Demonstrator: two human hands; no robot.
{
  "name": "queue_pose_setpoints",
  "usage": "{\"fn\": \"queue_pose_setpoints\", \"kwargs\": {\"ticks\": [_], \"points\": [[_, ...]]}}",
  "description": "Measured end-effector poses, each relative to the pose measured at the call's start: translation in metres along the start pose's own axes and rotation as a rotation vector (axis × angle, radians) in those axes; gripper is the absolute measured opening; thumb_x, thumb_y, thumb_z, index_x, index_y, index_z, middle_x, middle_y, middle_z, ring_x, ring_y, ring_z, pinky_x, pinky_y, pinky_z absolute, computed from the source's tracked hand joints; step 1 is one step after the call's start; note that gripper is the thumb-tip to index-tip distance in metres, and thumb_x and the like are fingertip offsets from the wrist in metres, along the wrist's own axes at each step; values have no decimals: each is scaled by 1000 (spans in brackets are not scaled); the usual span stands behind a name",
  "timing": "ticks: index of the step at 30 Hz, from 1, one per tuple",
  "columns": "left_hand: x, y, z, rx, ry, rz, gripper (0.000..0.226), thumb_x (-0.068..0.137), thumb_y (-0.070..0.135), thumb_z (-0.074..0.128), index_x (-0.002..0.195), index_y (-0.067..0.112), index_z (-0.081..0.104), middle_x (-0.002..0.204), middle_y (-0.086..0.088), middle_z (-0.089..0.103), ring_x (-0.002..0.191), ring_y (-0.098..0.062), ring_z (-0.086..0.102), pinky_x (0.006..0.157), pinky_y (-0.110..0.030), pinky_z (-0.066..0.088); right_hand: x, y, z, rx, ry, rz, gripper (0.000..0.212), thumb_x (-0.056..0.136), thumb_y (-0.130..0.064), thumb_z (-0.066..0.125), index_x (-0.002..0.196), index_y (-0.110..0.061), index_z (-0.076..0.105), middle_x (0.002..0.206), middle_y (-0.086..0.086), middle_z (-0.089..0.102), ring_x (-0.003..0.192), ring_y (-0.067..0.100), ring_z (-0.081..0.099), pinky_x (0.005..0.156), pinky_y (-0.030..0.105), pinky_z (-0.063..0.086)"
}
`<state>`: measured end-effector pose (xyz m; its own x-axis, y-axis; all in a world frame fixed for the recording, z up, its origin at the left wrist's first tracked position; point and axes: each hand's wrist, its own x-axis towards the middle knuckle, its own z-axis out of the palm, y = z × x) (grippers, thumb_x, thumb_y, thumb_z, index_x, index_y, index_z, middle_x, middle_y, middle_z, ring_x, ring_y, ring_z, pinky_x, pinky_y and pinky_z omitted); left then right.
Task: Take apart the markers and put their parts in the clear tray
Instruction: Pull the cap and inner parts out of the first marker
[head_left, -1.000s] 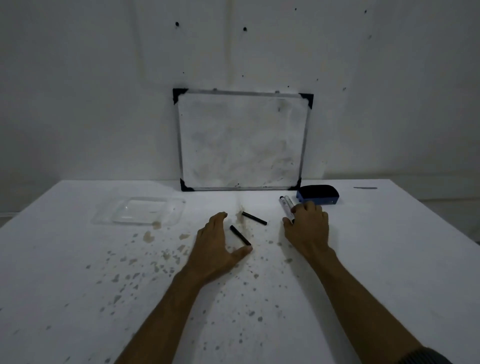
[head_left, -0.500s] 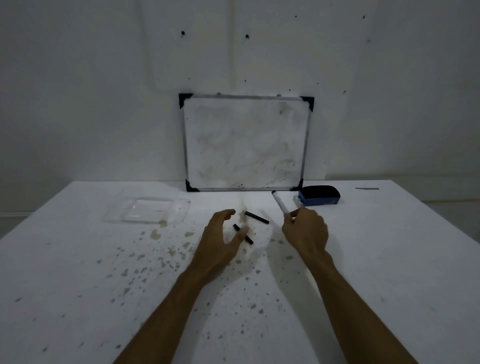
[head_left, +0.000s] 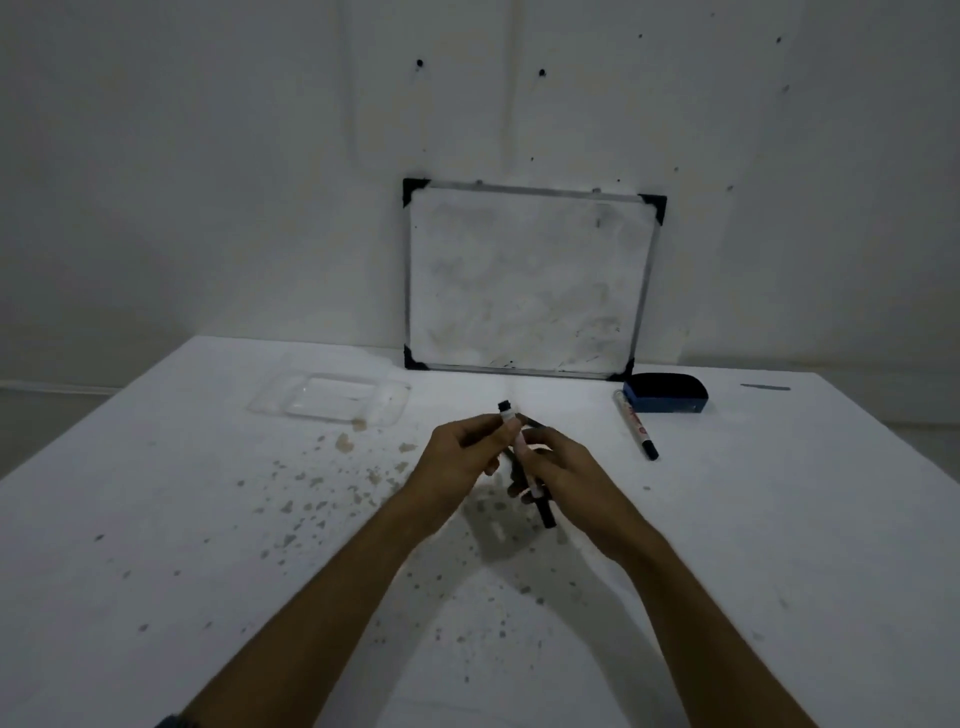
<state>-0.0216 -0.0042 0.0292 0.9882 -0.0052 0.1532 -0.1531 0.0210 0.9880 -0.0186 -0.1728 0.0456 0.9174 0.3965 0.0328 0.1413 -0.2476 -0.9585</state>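
Note:
Both hands hold one white marker (head_left: 521, 451) above the middle of the table. It has a black end cap at the top and a black cap at the bottom. My left hand (head_left: 462, 457) grips its upper part, my right hand (head_left: 563, 470) its lower part. A second white marker (head_left: 636, 428) with a black cap lies on the table to the right. The clear tray (head_left: 332, 402) sits at the back left with nothing visible in it. The small black pieces seen earlier are hidden behind my hands.
A whiteboard (head_left: 530, 280) leans on the wall at the table's back. A dark blue eraser (head_left: 667, 393) lies beside its right corner. Brown stains speckle the white table (head_left: 208, 519). A thin grey strip (head_left: 763, 387) lies far right.
My right hand lifted a marker from beside the eraser and brought it to the centre. My left hand rose off the table and closed on its upper end.

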Motion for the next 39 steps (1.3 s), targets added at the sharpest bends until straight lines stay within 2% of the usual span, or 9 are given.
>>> {"fn": "queue_pose_setpoints", "kwargs": {"ticks": [3,6,10,13,16,21,27,34,39], "points": [[-5,-11,-8,100,52,40,32,103,40,59,109,13,75,73,-4,58,66,-16,51,68,-32,47,21,13,5,-344,21,-118,36,104,-53,40,124,-32,61,90,-4,71,68,5,62,66,25,50],[-7,-19,-21,248,48,102,26,110,34,45,117,22,68,86,-4,68,68,-15,58,60,-28,50,31,33,7,-608,155,-240,30,104,-50,42,98,-31,64,72,-6,66,55,4,55,55,18,38],[-7,-25,-28,535,-84,186,25,112,37,36,115,28,59,85,0,65,70,-23,59,65,-39,53,31,47,3,-556,118,-285,35,104,-48,45,95,-27,71,66,-2,63,51,6,49,52,18,37],[-4,-26,-30,760,-153,311,25,113,33,34,115,25,58,91,11,61,75,-4,54,69,-19,43,25,45,-3,-444,14,-239,41,103,-52,42,94,-32,76,64,1,63,52,8,51,53,17,40],[-3,-27,-32,857,-182,396,28,112,33,32,115,23,58,98,4,60,80,-6,52,72,-18,42,19,41,-5,-323,-87,-166,41,105,-46,44,97,-25,78,56,-6,56,48,2,48,51,17,42],[1,-29,-20,830,-132,431,29,112,25,33,88,31,48,77,16,46,71,2,49,66,-17,34,14,39,-5,-276,-66,-172,33,101,-47,49,101,-17,63,53,-10,57,43,4,46,46,19,40],[-11,-34,-12,558,-79,101,43,111,44,34,77,33,57,65,19,57,61,3,51,66,-16,42,14,50,-5,-540,105,-319,29,98,-49,57,106,-25,71,80,-13,69,67,0,63,60,12,45],[-7,-30,-23,782,-176,298,32,113,35,31,85,30,46,76,13,48,68,-4,46,66,-17,36,16,44,-8,-412,90,-256,29,97,-48,60,106,-29,79,97,-19,76,91,-6,67,79,15,50],[-3,-31,-14,478,57,77,41,112,40,34,95,21,67,88,-2,67,76,-7,61,74,-30,48,21,51,-4,-559,261,-358,39,94,-53,62,116,-24,74,102,-16,71,82,-7,63,77,18,55]]}}
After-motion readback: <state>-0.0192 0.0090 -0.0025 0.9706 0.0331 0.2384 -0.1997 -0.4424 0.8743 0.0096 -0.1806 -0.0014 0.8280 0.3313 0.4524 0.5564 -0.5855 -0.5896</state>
